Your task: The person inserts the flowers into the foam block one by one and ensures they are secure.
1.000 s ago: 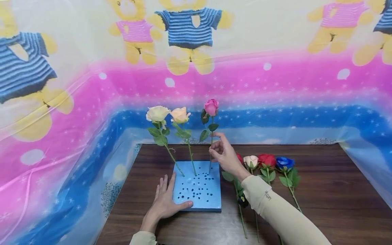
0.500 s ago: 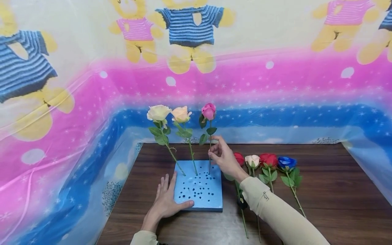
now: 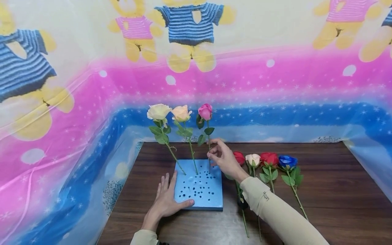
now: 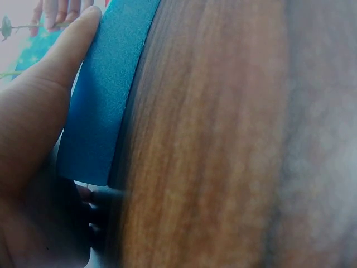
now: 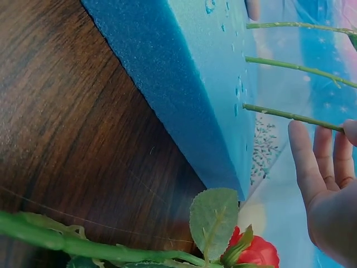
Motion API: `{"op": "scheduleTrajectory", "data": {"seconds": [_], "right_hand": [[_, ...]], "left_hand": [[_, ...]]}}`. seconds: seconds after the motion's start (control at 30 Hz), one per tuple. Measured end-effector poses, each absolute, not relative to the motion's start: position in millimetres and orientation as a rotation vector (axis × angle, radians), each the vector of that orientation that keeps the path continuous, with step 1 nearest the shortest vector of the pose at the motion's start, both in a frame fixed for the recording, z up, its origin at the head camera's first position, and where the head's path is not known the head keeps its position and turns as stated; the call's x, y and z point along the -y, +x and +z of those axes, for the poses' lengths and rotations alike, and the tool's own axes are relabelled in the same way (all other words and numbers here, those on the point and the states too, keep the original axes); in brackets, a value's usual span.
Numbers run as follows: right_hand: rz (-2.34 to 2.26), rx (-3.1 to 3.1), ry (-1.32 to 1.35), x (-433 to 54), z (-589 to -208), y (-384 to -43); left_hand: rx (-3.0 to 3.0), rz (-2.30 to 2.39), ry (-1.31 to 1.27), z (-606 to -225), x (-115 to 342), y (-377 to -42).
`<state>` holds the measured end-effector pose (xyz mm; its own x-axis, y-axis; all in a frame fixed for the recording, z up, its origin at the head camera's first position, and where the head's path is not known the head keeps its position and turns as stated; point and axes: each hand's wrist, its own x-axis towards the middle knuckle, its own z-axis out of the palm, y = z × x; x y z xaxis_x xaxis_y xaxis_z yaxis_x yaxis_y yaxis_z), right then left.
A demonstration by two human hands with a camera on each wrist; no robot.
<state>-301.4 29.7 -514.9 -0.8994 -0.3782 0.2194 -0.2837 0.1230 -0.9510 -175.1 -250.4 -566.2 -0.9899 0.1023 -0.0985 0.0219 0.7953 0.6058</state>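
A blue foam block (image 3: 200, 203) dotted with small dark holes lies on the table. My left hand (image 3: 166, 200) rests along its left side, fingers straight and thumb on the top face. With my right hand (image 3: 226, 159) I pinch the stem of a pink rose (image 3: 205, 111) above the block's back right part. In the right wrist view the rose's stem (image 5: 295, 116) meets the block's surface; how deep it sits I cannot tell. A cream rose (image 3: 158, 111) and a peach rose (image 3: 181, 113) stand in the block, the cream one leaning left.
Right of the block, several roses lie on the brown wooden table (image 3: 343, 190): a red rose (image 3: 269, 159), a pale rose (image 3: 253, 159), a blue rose (image 3: 288, 161) and another red rose (image 3: 239, 158) partly behind my right arm. A printed cloth (image 3: 245, 78) hangs behind.
The pink rose's bloom has shifted left and slightly down, so the stem leans a little left. My right hand has moved slightly with it. My left hand stays on the block.
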Motion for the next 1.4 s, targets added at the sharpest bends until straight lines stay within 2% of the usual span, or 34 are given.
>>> {"op": "scheduleTrajectory", "data": {"seconds": [0.73, 1.4], "right_hand": [[-1.952, -2.278, -0.594, -42, -517, -298], [-2.013, -2.202, -0.579, -85, -503, -284]], "left_hand": [[-2.848, 0.970, 0.105, -563, 249, -175], [-2.834, 0.988, 0.108, -562, 249, -173]]}}
